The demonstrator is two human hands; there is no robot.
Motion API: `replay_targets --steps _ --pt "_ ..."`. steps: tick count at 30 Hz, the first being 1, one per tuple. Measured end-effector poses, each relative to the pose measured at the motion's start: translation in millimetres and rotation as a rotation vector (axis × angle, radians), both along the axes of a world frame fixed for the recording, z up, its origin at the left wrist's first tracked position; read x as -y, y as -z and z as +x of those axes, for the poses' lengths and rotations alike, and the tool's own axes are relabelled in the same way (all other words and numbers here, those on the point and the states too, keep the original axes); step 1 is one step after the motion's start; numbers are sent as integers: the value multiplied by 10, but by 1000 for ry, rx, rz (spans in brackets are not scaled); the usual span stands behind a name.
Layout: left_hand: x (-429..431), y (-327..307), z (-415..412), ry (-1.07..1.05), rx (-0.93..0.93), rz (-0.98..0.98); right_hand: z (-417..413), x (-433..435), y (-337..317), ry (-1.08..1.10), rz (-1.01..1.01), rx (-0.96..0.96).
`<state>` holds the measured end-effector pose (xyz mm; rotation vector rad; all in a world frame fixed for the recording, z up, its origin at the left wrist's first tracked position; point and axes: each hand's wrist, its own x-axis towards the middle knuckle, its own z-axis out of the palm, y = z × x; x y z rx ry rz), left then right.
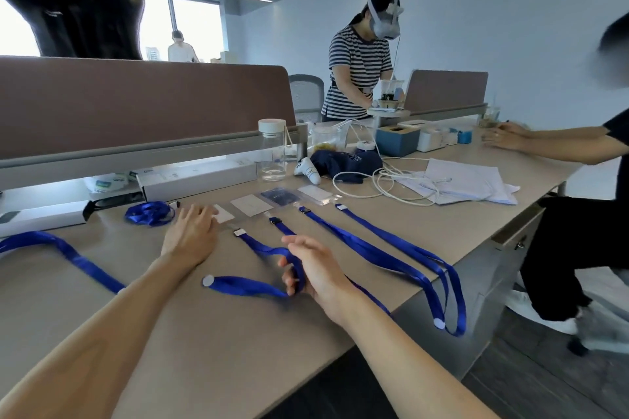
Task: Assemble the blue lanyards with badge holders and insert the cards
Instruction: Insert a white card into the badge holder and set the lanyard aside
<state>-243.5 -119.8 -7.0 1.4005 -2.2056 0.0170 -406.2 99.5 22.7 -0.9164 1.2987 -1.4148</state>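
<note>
Lanyard (258,286) in work is the blue strap looped btw the two hands. Its white clip end (240,232) lies just right of the left hand, and a round white joiner (207,281) sits nearer the body, btw the forearms. Right hand (308,269) has thumb and fingers curled round the strap's bend, gripping it. Left hand (190,231) is open and flat on the table (204,350), fingertips touching a clear badge holder (224,214). It shows a white card, but can't tell if it's fully in.

Step, as I read it: lining this strap's clip up w/ that holder. Beyond the right hand three more holders (252,206) lie in a row, each w/ a strap (374,248) running back; two of these hang over the table edge right of the right hand. Left of the left hand sit a bundled lanyard (149,213) and a loose one (68,255), prob. not yet fitted.

Next move calls for pinning the holder w/ the left hand and bringing the clip to its slot. Strap looks thin, glossy and limp, so it'll likely twist.
</note>
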Motion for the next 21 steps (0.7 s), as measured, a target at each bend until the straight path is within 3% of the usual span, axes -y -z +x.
replay_targets --steps 5,9,21 --pt "-529 48 -193 364 34 72 32 -41 -32 26 -28 -33" --pt "-644 -25 -203 259 134 160 6 -225 -38 -4 -34 -144" --pt "-646 26 -179 245 223 172 -423 -894 -209 -45 111 -821"
